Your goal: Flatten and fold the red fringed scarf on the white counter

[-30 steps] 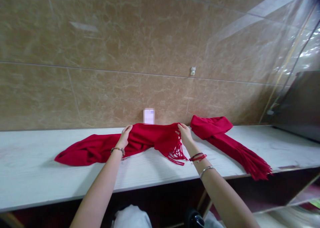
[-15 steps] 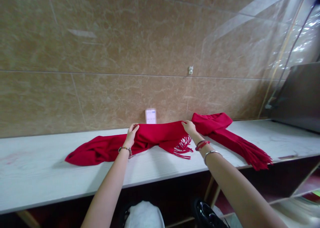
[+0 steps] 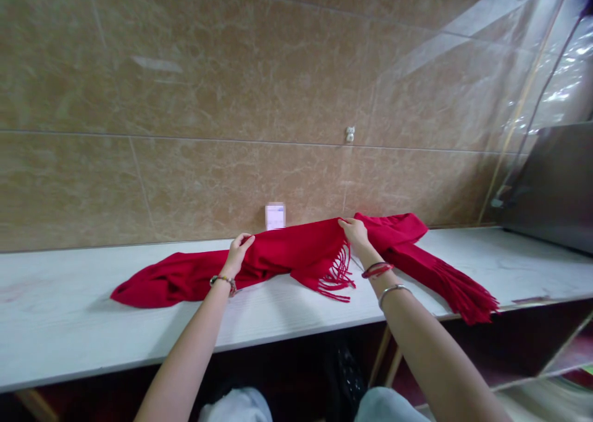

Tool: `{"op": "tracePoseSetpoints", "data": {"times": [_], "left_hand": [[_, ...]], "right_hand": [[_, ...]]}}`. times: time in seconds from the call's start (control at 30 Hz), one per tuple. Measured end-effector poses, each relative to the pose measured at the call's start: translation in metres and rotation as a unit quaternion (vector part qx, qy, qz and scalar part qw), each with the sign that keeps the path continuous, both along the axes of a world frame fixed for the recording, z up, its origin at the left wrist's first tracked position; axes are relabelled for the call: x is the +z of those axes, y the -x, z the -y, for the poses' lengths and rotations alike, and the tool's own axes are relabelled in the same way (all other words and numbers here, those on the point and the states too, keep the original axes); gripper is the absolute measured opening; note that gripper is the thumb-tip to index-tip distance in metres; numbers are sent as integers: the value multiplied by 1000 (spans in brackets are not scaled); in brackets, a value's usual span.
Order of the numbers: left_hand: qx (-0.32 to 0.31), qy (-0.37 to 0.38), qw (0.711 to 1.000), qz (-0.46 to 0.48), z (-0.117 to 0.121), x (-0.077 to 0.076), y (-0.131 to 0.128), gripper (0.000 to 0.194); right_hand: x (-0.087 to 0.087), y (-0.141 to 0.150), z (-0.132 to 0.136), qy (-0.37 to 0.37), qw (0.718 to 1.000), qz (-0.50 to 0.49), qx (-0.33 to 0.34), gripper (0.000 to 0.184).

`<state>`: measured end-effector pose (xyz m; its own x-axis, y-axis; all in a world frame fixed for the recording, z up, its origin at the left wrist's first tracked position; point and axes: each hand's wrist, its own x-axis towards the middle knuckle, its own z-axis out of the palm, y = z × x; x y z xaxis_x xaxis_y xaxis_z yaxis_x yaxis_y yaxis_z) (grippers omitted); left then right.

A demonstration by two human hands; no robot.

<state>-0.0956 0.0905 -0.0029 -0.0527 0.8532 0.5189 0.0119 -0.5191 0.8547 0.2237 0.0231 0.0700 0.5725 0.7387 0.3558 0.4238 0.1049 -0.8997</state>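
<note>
A long red fringed scarf (image 3: 185,277) lies across a white shelf (image 3: 69,323) along the tiled wall. My left hand (image 3: 238,253) is closed on its upper edge near the middle. My right hand (image 3: 356,232) pinches the same edge just above the fringed end (image 3: 336,274), lifting the cloth a little off the shelf. A second red scarf (image 3: 417,258) lies to the right of my right hand, its fringe hanging over the shelf's front edge.
A small white card (image 3: 275,215) stands against the wall behind the scarf. A dark box-like object (image 3: 553,187) sits at the far right of the shelf. Clear plastic sheeting (image 3: 532,57) hangs at the upper right.
Both hands have raised the scarf's upper edge slightly, the right hand higher, so the fringed end hangs more freely. The view has shifted a little.
</note>
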Motion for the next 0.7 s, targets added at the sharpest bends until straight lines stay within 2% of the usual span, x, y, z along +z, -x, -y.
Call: {"op": "tracePoseSetpoints", "data": {"times": [0.07,0.17,0.2,0.27,0.33,0.4,0.47,0.53,0.6,0.7], "left_hand": [[7,1,1000,19,1,7,3,31],[14,-8,999,50,3,26,8,32],[21,-19,998,57,5,34,10,31],[50,-51,996,57,11,51,13,29],[97,-87,991,43,20,67,14,26],[151,-113,982,-2,31,82,13,24],[212,-135,965,-75,43,94,10,21],[266,-162,941,-133,57,105,6,19],[283,-189,927,-157,73,116,2,19],[295,-232,916,-142,101,130,-4,17]], "right_hand": [[1,9,-3,-17,998,-45,38,14],[2,22,-9,-63,986,-120,93,15],[2,25,-11,-97,974,-168,119,14],[2,30,-14,-180,927,-274,181,12],[4,34,-14,-256,886,-321,216,18],[8,37,-12,-299,899,-254,193,28],[12,39,-6,-316,932,-110,138,39],[17,39,2,-296,950,63,81,47],[22,37,12,-270,943,194,25,55],[29,29,28,-279,919,273,-47,62]]}}
